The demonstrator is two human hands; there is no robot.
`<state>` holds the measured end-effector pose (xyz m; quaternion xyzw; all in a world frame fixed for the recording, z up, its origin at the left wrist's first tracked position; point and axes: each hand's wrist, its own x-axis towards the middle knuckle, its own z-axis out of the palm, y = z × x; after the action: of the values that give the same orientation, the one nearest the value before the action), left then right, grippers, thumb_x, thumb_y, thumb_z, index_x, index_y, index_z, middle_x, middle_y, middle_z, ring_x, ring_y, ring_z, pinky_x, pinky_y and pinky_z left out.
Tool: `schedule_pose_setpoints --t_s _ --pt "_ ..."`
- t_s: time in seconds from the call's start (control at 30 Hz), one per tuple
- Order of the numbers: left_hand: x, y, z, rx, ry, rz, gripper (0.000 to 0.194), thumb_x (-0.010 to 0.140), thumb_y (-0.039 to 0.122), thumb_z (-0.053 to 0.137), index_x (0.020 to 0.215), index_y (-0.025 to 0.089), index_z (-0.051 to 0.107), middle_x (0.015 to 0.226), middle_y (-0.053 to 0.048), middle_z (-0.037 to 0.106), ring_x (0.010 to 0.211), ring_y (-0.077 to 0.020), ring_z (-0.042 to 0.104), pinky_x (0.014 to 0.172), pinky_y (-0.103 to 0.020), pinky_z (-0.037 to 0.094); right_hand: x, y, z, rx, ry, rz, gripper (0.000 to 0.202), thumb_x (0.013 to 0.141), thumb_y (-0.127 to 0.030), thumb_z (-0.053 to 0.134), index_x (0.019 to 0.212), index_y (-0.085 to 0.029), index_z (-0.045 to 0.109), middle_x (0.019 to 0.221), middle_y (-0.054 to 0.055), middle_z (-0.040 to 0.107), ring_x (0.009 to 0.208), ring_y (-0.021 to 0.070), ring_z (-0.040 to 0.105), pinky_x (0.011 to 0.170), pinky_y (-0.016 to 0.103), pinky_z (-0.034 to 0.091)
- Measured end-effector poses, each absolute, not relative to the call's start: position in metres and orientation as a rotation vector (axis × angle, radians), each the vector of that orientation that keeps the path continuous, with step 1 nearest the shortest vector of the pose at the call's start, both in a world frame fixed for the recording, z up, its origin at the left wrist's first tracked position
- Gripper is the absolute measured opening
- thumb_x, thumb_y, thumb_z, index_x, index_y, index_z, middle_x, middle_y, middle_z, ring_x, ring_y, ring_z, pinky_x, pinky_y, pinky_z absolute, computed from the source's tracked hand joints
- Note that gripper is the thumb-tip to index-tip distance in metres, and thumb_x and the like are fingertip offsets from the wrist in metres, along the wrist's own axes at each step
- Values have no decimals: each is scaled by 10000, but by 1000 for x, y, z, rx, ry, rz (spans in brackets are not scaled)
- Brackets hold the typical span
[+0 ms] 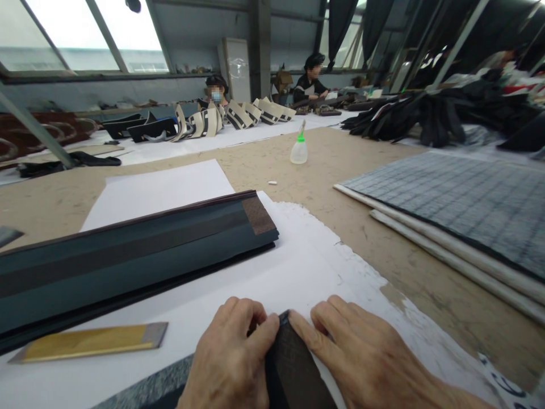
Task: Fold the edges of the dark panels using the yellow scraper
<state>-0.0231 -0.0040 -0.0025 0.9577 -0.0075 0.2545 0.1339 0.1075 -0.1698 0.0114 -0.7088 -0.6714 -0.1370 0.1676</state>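
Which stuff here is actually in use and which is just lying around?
In use:
- left hand and right hand, both pinching the dark strip
- white paper under the hands

Lying about:
- stack of dark strips
- brass ruler
- squeeze bottle
- grid mat
- chalk bit
- two co-workers at the far end
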Motion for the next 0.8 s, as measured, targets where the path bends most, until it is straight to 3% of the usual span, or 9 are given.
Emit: schedule_pose_setpoints --t_s 0.3,0.47,0.63,0.8 --pt "-17 -5 -4 2840 -183 745 332 868 64 326 1128 125 523 851 -80 543 713 -184 504 578 -295 484 110 -169 14 -2037 -1858 -260 467 726 -22 376 1140 -131 563 816 74 566 713 179 514 595 273 416" --pt "-18 -5 -3 2917 -225 729 349 857 64 298 1125 114 516 868 -96 565 711 -192 519 582 -302 485 113 -165 8 -1959 -1751 -189 319 813 -59 364 982 -161 615 726 50 533 642 159 489 518 255 369" --pt "-18 -7 -2 2952 -237 710 361 848 73 280 1124 101 510 874 -106 562 699 -206 512 575 -319 483 114 -165 7 -1910 -1649 -285 271 892 -88 364 973 -146 616 744 48 587 684 160 531 592 278 410" --pt "-15 -8 3 3014 -245 726 374 821 48 273 1105 86 513 855 -101 564 679 -207 518 548 -317 477 116 -168 9 -1909 -1700 -266 308 861 -53 358 1004 -151 612 739 47 562 674 156 518 567 264 399"
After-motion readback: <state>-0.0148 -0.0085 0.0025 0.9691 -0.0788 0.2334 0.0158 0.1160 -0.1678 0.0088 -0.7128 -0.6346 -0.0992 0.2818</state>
